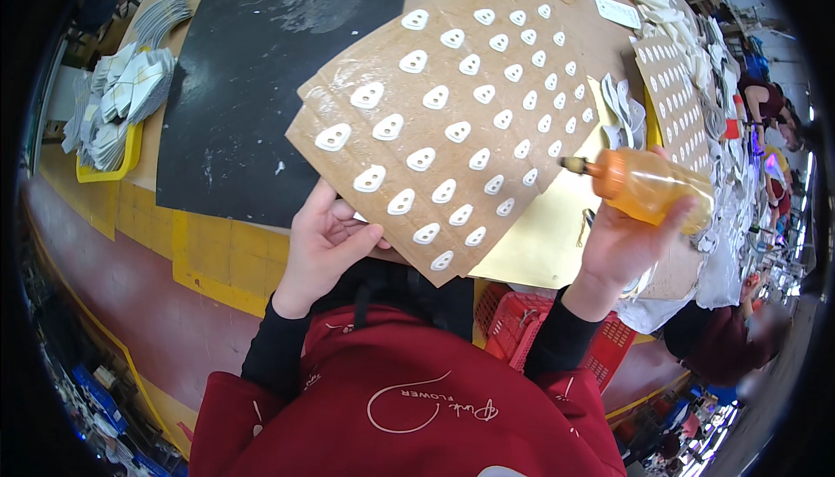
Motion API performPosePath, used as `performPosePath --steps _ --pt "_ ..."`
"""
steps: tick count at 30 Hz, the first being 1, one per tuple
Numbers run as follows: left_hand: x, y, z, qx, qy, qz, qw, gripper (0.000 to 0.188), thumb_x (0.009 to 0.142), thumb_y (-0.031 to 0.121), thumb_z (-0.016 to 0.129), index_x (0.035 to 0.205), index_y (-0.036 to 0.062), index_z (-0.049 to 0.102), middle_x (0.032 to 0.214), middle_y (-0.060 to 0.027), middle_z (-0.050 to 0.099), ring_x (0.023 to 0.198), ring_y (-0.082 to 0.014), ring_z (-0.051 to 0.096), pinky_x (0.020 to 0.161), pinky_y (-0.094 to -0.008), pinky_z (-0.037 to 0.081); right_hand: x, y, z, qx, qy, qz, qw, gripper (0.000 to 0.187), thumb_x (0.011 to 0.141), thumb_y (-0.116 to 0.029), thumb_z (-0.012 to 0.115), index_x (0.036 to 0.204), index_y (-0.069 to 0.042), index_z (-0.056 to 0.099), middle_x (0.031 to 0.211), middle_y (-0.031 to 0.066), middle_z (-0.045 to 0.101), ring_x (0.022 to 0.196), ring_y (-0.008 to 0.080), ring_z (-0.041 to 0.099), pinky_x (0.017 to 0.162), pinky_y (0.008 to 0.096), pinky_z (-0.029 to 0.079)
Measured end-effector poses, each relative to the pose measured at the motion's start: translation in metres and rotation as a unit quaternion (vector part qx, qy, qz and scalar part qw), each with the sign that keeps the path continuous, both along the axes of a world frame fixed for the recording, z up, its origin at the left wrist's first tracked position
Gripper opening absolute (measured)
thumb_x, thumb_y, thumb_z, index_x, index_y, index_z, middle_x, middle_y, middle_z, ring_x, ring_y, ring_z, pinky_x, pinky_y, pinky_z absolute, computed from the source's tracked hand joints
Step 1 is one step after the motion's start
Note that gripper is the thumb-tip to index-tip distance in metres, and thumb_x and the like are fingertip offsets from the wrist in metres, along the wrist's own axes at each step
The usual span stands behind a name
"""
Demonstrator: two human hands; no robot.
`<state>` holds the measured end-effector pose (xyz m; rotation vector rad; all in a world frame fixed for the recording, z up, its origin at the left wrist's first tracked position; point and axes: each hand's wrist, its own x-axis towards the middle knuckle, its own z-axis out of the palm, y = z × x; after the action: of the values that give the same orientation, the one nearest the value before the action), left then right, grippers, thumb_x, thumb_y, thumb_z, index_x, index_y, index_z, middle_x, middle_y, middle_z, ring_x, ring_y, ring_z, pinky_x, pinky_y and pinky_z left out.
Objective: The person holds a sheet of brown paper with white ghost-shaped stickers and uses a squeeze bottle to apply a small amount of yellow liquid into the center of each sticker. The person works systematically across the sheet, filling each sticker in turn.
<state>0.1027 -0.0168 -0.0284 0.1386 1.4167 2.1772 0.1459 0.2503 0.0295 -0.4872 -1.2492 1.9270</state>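
My left hand (326,242) grips the near left edge of a brown cardboard sheet (452,160), thumb on top and fingers underneath. Rows of small white rounded-triangle pieces with dark holes lie across the sheet, which is tilted over the table's front edge. In my right hand (631,246) is a squeeze bottle (648,186) of amber liquid with an orange cap. Its dark nozzle points left, close to the sheet's right side, apart from it. Beneath the sheet, part of a pale yellow sheet (531,251) shows.
A black board (278,94) lies at the left, beside a yellow tray (130,160) stacked with white pieces. Another brown sheet of white pieces (674,94) and piles of white parts are at the right. Red plastic baskets (522,325) stand below the table edge. Other people work at the far right.
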Motion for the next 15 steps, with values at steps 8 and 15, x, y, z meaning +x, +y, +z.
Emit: performPosePath --steps 8,15 --pt "-0.003 0.0 -0.007 0.006 0.023 0.017 1.0 0.059 0.08 -0.007 0.05 0.131 -0.003 0.02 0.104 -0.0156 0.056 0.089 -0.017 0.058 0.074 -0.0274 0.05 -0.008 -0.006 -0.022 -0.002 -0.065 0.054 0.996 0.048 0.084 -0.042 0.052 0.113 -0.004 0.045 0.109 0.0087 0.052 0.092 0.016 0.055 0.07 0.029 0.048" --pt "-0.004 0.003 -0.005 -0.02 0.035 0.022 0.999 0.064 0.08 -0.007 0.05 0.133 -0.0026 0.015 0.109 -0.0159 0.054 0.095 -0.0182 0.057 0.08 -0.028 0.048 -0.015 -0.024 -0.028 0.045 -0.066 0.105 0.991 0.047 0.082 -0.033 0.058 0.112 0.001 0.045 0.099 0.0095 0.055 0.081 0.0175 0.059 0.056 0.0294 0.049"
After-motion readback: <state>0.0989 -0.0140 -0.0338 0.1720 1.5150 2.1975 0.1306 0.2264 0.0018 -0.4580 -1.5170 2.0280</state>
